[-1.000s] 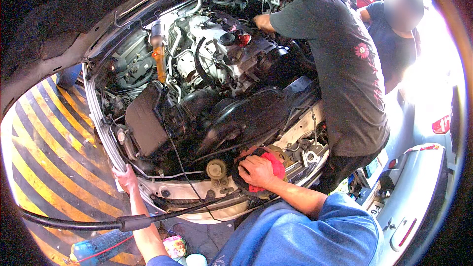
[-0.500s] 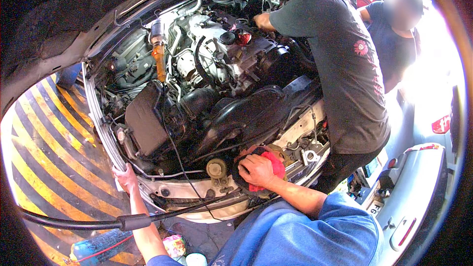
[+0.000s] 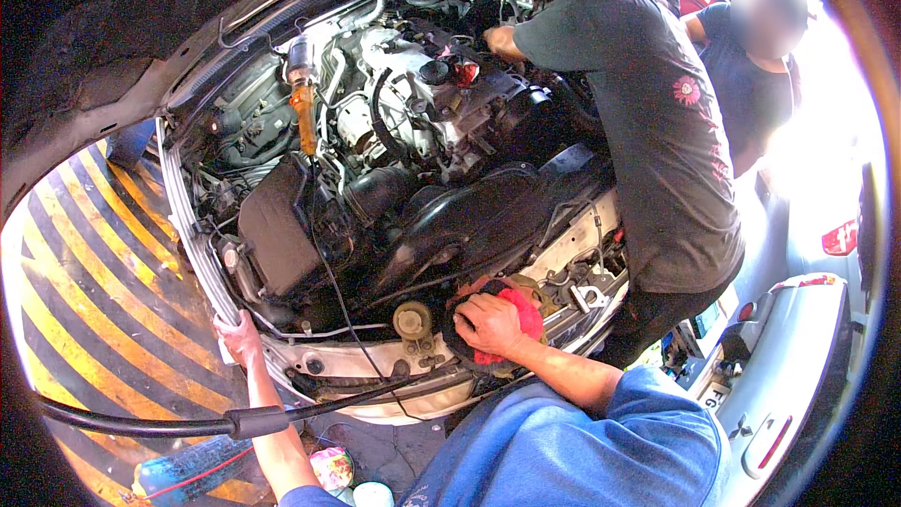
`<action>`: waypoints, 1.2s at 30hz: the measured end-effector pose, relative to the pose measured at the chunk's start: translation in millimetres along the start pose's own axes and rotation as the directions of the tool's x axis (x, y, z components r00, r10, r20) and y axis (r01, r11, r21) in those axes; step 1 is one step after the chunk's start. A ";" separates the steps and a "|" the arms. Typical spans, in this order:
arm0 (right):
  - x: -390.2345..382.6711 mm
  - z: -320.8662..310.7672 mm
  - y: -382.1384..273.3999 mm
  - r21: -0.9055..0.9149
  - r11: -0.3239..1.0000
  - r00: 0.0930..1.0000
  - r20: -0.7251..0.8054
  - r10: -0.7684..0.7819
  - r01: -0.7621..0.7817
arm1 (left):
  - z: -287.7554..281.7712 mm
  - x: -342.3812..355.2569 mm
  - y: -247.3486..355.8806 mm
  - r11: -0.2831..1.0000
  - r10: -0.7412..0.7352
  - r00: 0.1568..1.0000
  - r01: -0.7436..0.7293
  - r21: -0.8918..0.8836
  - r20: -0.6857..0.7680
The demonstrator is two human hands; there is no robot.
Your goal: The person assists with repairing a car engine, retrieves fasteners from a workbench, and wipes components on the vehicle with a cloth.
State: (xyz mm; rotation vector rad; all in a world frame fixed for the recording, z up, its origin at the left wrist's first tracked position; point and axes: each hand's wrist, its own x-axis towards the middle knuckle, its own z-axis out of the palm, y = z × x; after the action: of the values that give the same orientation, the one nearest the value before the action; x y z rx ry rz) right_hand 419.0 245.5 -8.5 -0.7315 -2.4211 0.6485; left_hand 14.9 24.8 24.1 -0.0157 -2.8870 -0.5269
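Observation:
My left hand (image 3: 242, 338) grips the front left edge of the car's fender (image 3: 192, 239), its fingers bent over the rim. On the front crossmember of the open engine bay, my right hand (image 3: 490, 322) rests with curled fingers on a red cloth (image 3: 522, 312). Dark material shows under that hand, but what lies beneath the cloth is hidden. Just left of it sits a round, yellowish horn (image 3: 411, 320). Behind are the black radiator shroud (image 3: 469, 216), the air filter box (image 3: 280, 230) and the engine (image 3: 432, 99).
An orange work lamp (image 3: 302, 113) hangs over the engine, its black cable (image 3: 330, 282) trailing forward. A thick black bar (image 3: 141, 425) crosses low before me. A co-worker (image 3: 648, 113) leans in from the right, another person (image 3: 751, 84) beyond. A blue cylinder (image 3: 188, 471) lies lower left.
The co-worker's head has shifted slightly. My two hands stay in place.

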 end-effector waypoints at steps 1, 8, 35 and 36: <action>-0.1 0.2 0.1 -0.009 1.000 1.000 0.013 0.014 -0.014 | -0.1 -0.1 0.1 1.000 0.014 1.000 -0.014 -0.010 -0.009; 0.2 0.3 0.3 0.005 1.000 1.000 -0.009 -0.003 0.003 | -3.8 -1.2 3.1 1.000 0.023 1.000 -0.022 -0.021 0.003; 0.0 -1.2 -0.7 -0.003 1.000 1.000 -0.008 -0.006 0.006 | -1.0 -1.4 -0.2 0.996 0.065 0.997 -0.067 -0.057 -0.042; 0.1 -1.6 -0.7 -0.002 1.000 1.000 0.004 -0.002 0.002 | -0.6 -1.8 -0.2 0.996 0.069 0.997 -0.071 -0.053 -0.041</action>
State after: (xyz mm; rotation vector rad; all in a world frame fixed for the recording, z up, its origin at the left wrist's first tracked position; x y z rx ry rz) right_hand 419.6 245.4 -6.9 -0.7295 -2.4257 0.6475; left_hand 16.8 24.4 24.2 -0.1129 -2.8223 -0.5855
